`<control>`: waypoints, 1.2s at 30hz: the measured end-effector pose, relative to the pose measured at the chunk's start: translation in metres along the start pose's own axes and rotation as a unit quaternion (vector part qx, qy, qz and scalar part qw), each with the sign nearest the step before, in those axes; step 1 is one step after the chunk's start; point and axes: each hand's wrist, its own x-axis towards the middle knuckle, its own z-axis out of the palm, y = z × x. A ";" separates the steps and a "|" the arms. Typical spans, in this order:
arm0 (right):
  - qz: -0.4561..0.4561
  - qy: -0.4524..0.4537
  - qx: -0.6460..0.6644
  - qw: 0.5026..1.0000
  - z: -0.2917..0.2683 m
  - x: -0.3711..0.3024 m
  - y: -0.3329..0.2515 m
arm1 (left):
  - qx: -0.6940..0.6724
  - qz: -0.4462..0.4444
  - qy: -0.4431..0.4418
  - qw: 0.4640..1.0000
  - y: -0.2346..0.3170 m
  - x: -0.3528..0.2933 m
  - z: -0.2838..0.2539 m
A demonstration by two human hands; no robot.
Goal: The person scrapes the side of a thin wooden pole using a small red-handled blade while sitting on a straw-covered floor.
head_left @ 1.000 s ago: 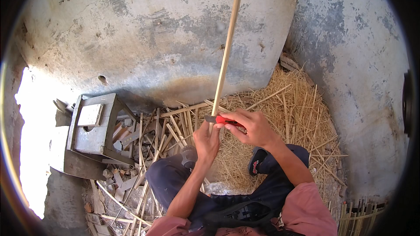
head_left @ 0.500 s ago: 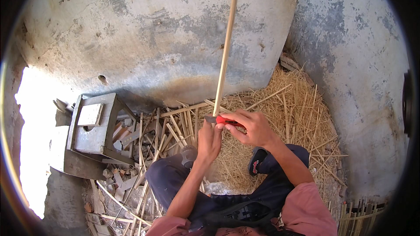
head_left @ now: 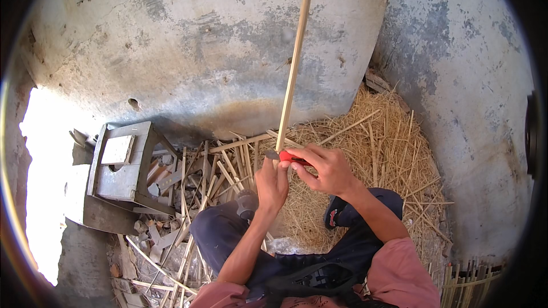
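Observation:
A long pale strip of split bamboo or wood [head_left: 293, 74] rises away from me, leaning slightly right at its far end. My left hand [head_left: 271, 187] is closed around its near end, the thumb and fingertips close to the blade. In my right hand [head_left: 329, 170] is a red utility knife [head_left: 291, 157], gripped between fingers and thumb. Its short grey blade lies across the strip just above my left fingertips. How deep the edge sits in the strip is too small to tell.
Straw-like shavings [head_left: 394, 142] cover the floor ahead and right. At left a wooden stool [head_left: 123, 179] lies tipped beside rubble and loose sticks [head_left: 185, 194]. A peeling wall [head_left: 228, 51] stands ahead, and upright slats [head_left: 468, 285] show at lower right.
Both hands and the knife have shifted very slightly to the left. The strip's near end has moved a little left with them; my grips look the same.

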 end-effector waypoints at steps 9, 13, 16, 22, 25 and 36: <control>0.008 -0.003 0.004 1.000 0.001 0.000 0.004 | -0.081 -0.012 -0.057 0.995 -0.006 0.006 -0.002; 0.018 -0.015 0.023 0.999 0.000 -0.001 0.006 | -0.063 -0.013 -0.062 0.996 -0.004 0.005 -0.004; 0.016 -0.017 0.029 0.999 -0.001 -0.001 0.005 | -0.057 0.005 -0.047 0.997 -0.003 0.004 -0.004; 0.000 -0.020 -0.015 1.000 -0.002 0.000 0.001 | -0.046 0.021 -0.011 0.999 -0.001 0.003 -0.001; -0.002 0.001 -0.028 1.000 0.000 0.000 0.001 | -0.023 0.009 -0.010 1.000 0.000 0.004 0.000; 0.008 0.013 -0.041 0.999 0.004 0.000 0.001 | 0.034 -0.059 -0.008 0.998 0.002 0.006 -0.002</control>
